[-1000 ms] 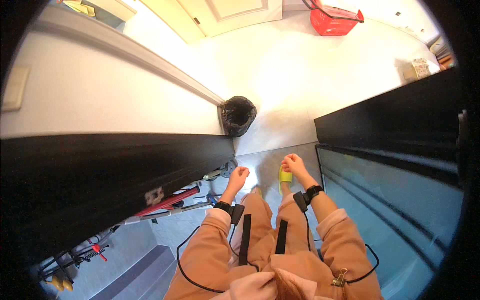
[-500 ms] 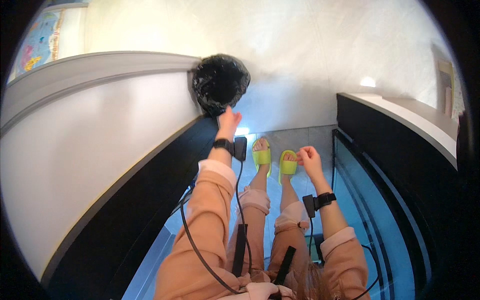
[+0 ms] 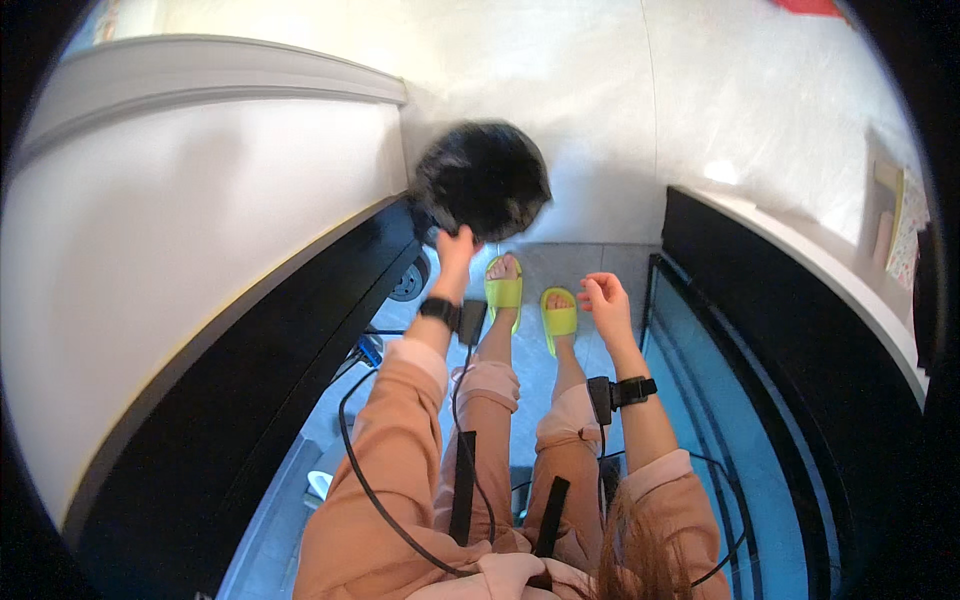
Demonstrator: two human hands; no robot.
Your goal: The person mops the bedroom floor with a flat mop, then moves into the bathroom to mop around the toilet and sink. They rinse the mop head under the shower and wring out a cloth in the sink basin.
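Note:
A round trash can (image 3: 478,180), lined with a shiny black bag, stands out from the end of the white wall on the left. My left hand (image 3: 457,248) is closed on the near edge of its rim, fingers partly hidden against the bag. The inside of the can is dark, and I cannot make out any contents. My right hand (image 3: 608,300) hangs in the air above the right slipper (image 3: 559,318), its fingers loosely curled and a little apart, holding nothing visible. Both wrists carry black straps with small boxes and cables.
A long white wall with a black lower panel (image 3: 250,390) runs along my left. On my right stands a black-sided counter (image 3: 760,270) with a white top and glass below. A black wheel (image 3: 408,280) shows beside the left panel. Cables (image 3: 360,460) loop from my arms.
My left hand has taken hold of the trash can's rim, and the can has moved right, away from the wall end. The wheel by the panel has come into sight. The right hand stays raised and empty.

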